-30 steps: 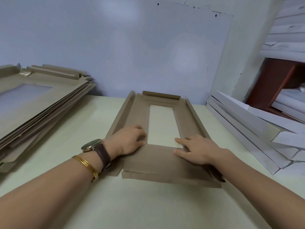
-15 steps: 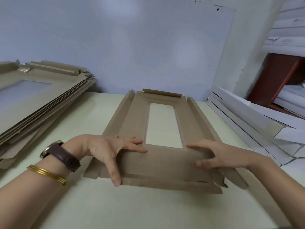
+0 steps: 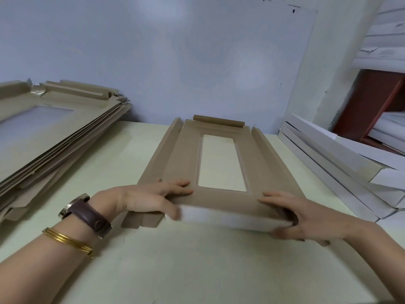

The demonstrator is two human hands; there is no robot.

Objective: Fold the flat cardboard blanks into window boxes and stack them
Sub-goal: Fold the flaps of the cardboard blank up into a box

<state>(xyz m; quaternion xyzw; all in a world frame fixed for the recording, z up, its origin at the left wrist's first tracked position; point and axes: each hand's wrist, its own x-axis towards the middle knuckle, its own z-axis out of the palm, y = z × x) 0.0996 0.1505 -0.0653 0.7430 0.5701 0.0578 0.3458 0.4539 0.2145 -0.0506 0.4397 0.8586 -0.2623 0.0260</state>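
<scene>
Together, left hand (image 3: 149, 200) and right hand (image 3: 295, 218) grip the cardboard blank (image 3: 186, 154); fingers (image 3: 178, 185) over its near end.

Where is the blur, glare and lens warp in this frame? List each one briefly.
Head view: motion blur smears the near flap of the cardboard blank and the thumbs of the left hand and right hand. Head view: soft glare patches sit on the wall. Head view: the wide lens bows the flat stack at the left edge, and shadows are faint.
</scene>
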